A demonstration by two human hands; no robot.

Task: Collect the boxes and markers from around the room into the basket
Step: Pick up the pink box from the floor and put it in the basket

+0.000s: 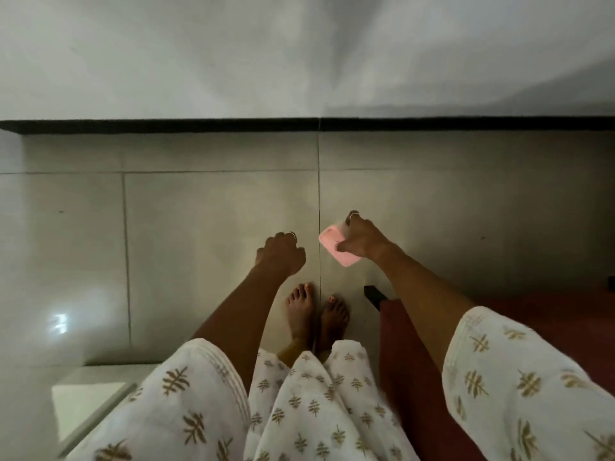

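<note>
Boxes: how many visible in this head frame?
1. A pink box, gripped in the right hand above the tiled floor, just ahead of the bare feet. The left hand is curled, apparently holding nothing. No basket or markers in view; others may lie out of frame.

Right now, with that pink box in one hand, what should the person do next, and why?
Probably look up and carry the pink box toward the basket. The right hand already grips it with curled fingers, the left hand is curled and holds nothing, and no basket shows on the tiled floor here.
</note>
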